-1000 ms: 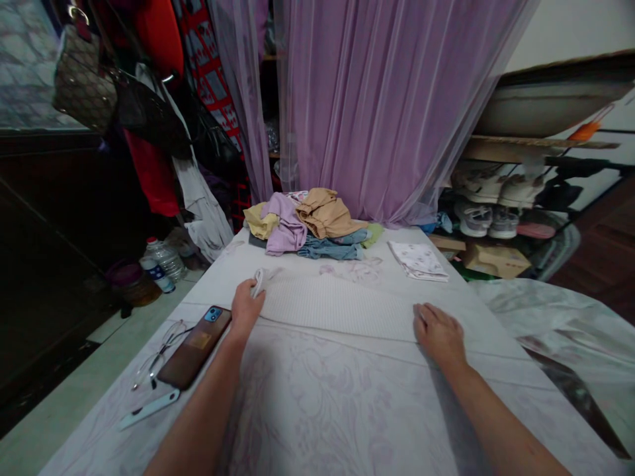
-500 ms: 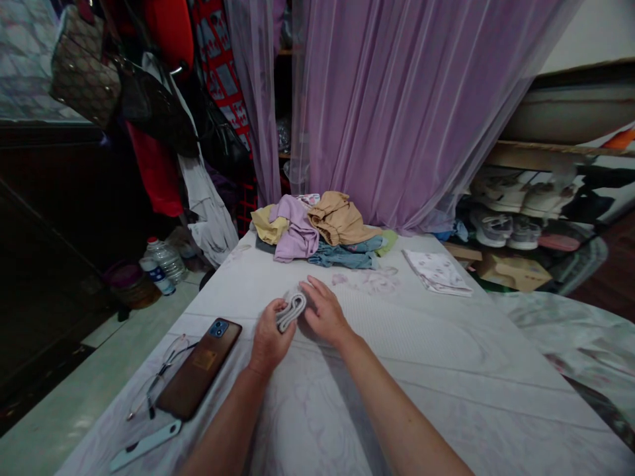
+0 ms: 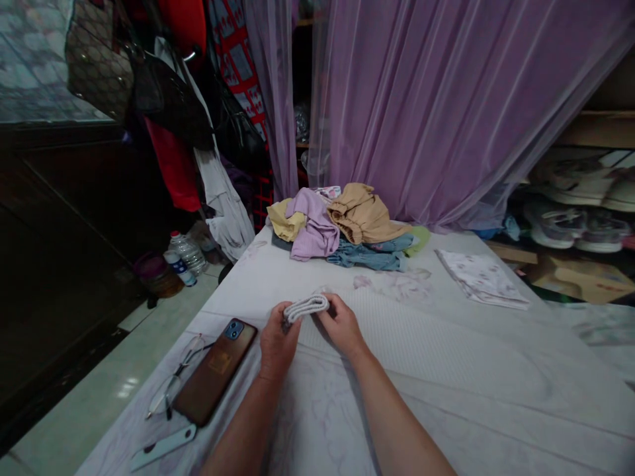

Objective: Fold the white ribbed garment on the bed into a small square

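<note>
A small bundle of folded grey-white knit cloth (image 3: 307,306) is held between my two hands over the middle of the white, flower-patterned bed cover (image 3: 317,403). Its layered folds face me; what kind of garment it is cannot be made out. My left hand (image 3: 278,338) grips the left end, thumb toward the near side. At the right end, my right hand (image 3: 342,324) is closed on it, with some fingers hidden behind the cloth. Beyond the hands lies a heap of clothes, including a lilac garment (image 3: 313,225), tan elastic-waist trousers (image 3: 367,213), blue denim (image 3: 370,256) and a yellow piece (image 3: 286,220).
To the left lie a phone (image 3: 217,373), eyeglasses (image 3: 173,383) and a pale-blue handled object (image 3: 163,447). A folded patterned cloth (image 3: 481,279) rests at the right. Purple curtains (image 3: 421,106) hang behind, with shoes (image 3: 575,225) on a rack and bags (image 3: 169,99) at left.
The bundle has turned from a slanted, upright position to nearly level. My right hand has gone from spread fingers beside it to gripping its right end. The whole view has shifted slightly.
</note>
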The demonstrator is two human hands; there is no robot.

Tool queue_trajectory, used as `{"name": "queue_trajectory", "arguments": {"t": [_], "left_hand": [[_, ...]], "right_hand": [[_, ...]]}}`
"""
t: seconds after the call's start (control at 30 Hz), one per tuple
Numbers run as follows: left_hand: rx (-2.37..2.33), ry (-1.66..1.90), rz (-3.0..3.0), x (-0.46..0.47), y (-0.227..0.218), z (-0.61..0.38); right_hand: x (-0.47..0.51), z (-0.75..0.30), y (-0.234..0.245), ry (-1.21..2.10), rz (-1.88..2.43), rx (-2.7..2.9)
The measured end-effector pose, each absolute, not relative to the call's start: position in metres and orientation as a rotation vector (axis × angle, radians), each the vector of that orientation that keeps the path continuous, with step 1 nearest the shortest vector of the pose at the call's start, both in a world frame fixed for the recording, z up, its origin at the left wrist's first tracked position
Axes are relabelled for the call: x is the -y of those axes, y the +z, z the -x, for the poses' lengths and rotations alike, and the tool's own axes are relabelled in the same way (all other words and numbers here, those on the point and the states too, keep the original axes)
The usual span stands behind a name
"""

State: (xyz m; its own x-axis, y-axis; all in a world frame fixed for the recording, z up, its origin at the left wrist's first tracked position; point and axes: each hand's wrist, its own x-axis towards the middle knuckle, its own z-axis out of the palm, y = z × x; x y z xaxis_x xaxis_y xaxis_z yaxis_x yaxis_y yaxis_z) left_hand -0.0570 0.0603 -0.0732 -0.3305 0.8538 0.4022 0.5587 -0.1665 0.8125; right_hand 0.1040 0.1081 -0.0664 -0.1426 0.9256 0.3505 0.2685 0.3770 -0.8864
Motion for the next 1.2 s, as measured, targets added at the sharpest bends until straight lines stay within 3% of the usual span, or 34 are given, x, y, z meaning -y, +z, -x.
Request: {"name": "queue_trajectory", "arguments": {"t": [0.5, 0.8, 0.97, 1.2], "left_hand": [[-1.783, 1.465, -1.574, -0.064, -0.067, 0.056], [-1.938, 1.584, -1.435, -0.070, -0.087, 0.067], [-2.010, 1.671, -1.442, -0.077, -0.101, 0.070], [-2.071, 1.765, -1.685, -0.073, -0.092, 0.068]], "right_hand": [[-0.114, -0.101, -0.069, 0.672, 1.063, 1.748], [-0.160, -0.069, -0.028, 0.462, 1.376, 2.221], [-0.172, -0.057, -0.028, 0.369, 1.559, 2.314], [-0.188, -0.086, -0.034, 0.439, 1.461, 2.386]]}}
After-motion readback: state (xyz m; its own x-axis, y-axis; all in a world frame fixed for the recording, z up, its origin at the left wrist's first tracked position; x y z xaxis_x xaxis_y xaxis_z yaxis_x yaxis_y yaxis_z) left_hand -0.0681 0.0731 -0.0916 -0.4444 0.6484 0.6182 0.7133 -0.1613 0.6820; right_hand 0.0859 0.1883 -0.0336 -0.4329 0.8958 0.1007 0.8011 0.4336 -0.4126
